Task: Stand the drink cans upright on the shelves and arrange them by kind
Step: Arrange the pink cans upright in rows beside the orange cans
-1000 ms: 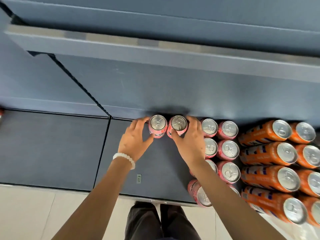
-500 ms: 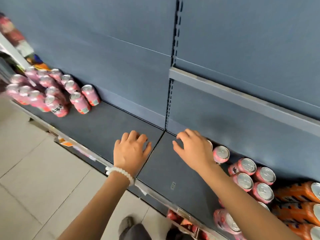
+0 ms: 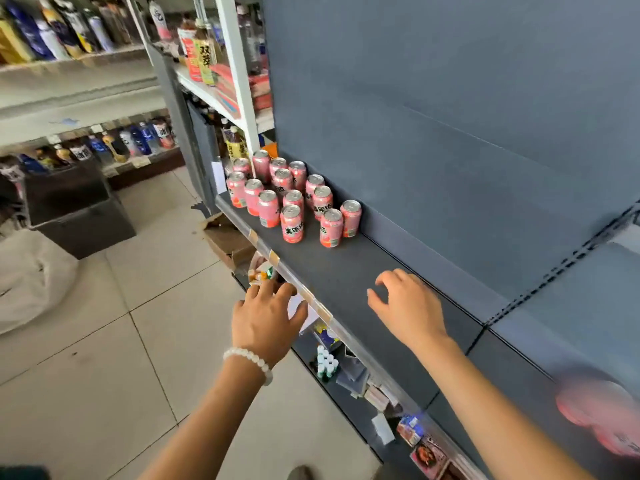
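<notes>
Pink drink cans (image 3: 294, 199) stand upright in a loose cluster at the far left end of the dark grey shelf (image 3: 349, 271), roughly fifteen, tops silver, all the same kind. The two nearest the back panel, at the right edge of the cluster, stand a little apart from the rest. A blurred pink patch (image 3: 599, 417) at the lower right edge may be more cans; cannot tell.

Left hand (image 3: 265, 317) hangs in front of the shelf's front rail (image 3: 322, 311), fingers spread and relaxed, holding nothing; white bead bracelet (image 3: 249, 363) on the wrist. Right hand (image 3: 405, 303) hovers over the bare shelf, fingers loosely bent, empty. Both hands are well apart from the cans.

Lower shelf (image 3: 346, 375) below holds a pack of small white-capped bottles (image 3: 325, 362) plus small packets and cards, too blurred to name. Open cardboard box (image 3: 228, 242) on the floor near the shelf end. Dark bin (image 3: 79, 209) and a white sack (image 3: 31, 278) at left.

Blue-grey back panel (image 3: 450, 116) with a slotted upright at right. Pale tiled floor (image 3: 104, 358). Bottled drinks (image 3: 69, 29) line the shelving at far left and beyond the cans.
</notes>
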